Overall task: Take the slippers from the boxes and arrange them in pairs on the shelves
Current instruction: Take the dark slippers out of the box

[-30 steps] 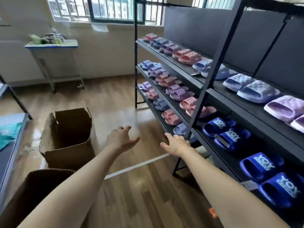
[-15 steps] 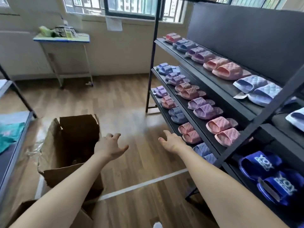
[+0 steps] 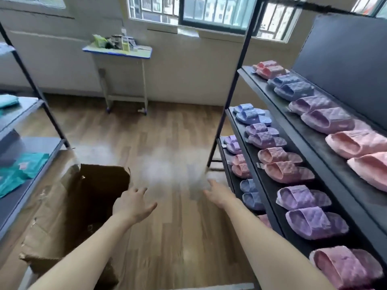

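Note:
An open cardboard box (image 3: 62,208) stands on the floor at the lower left, its inside dark. My left hand (image 3: 133,203) hovers by the box's right edge with fingers spread and nothing in it. My right hand (image 3: 218,194) reaches forward, empty and relaxed, just left of the black shelf rack (image 3: 270,191). The rack's tiers carry paired slippers: pink (image 3: 282,165), purple (image 3: 307,208) and blue (image 3: 252,116) ones in rows.
A small desk (image 3: 121,53) with clutter stands against the far wall under the windows. Another rack (image 3: 31,143) with teal packages runs along the left. Wooden floor (image 3: 159,143) lies open between the two racks.
The view has swung left and moved along the rack, so the dark blue slippers are out of sight. Both hands stay empty; the box now sits closer under my left hand.

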